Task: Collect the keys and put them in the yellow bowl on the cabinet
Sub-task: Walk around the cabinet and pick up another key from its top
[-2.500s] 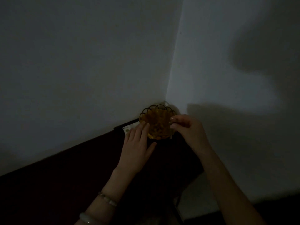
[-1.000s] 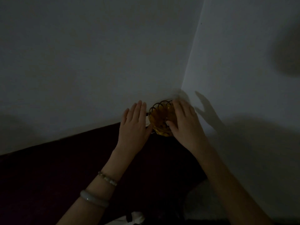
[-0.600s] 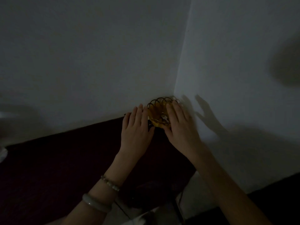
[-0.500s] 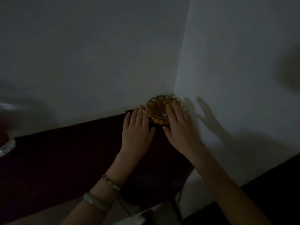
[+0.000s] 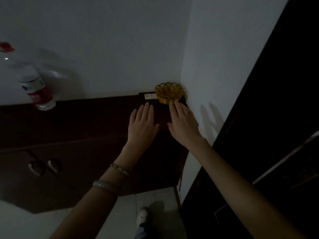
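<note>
The yellow bowl (image 5: 170, 94), with a looped wire-like rim, sits on the dark cabinet (image 5: 77, 121) in the corner where two white walls meet. I cannot make out its contents in the dim light. My left hand (image 5: 143, 125) hovers flat and empty above the cabinet top, a little short of the bowl. My right hand (image 5: 183, 123) is also flat with fingers extended, its fingertips just at the bowl's near side. Neither hand holds anything.
A small dark box with a white label (image 5: 149, 97) lies left of the bowl. A clear plastic bottle with a red label (image 5: 37, 88) stands at the cabinet's left. Cabinet door handles (image 5: 44, 167) show below. A dark door (image 5: 276, 118) is on the right.
Both hands have drawn back from the sides of the bowl toward me. The view has pulled back and shifted, bringing in the bottle, the cabinet front and the floor.
</note>
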A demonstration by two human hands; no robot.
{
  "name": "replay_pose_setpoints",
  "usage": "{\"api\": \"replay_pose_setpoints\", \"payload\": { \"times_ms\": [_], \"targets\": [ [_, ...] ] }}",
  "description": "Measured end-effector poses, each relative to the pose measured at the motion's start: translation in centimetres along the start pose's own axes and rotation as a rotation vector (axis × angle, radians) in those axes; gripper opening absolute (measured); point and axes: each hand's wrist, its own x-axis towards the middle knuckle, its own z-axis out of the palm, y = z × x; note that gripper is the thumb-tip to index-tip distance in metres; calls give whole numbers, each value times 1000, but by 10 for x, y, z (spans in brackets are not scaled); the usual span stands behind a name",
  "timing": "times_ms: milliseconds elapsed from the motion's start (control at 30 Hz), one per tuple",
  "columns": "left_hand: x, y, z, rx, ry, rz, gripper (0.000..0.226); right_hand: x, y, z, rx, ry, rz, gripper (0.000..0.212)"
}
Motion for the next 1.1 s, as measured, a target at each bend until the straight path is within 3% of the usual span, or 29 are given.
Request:
{"api": "replay_pose_setpoints", "payload": {
  "times_ms": [500,1100],
  "targets": [
    [-115,-3,-76,84,8,-97,70,-84,-67,-47,-9,4,-82,73],
    [-312,-22,-178,86,-23,-151,68,-247,-192,-104,9,-7,-99,70]
  ]
}}
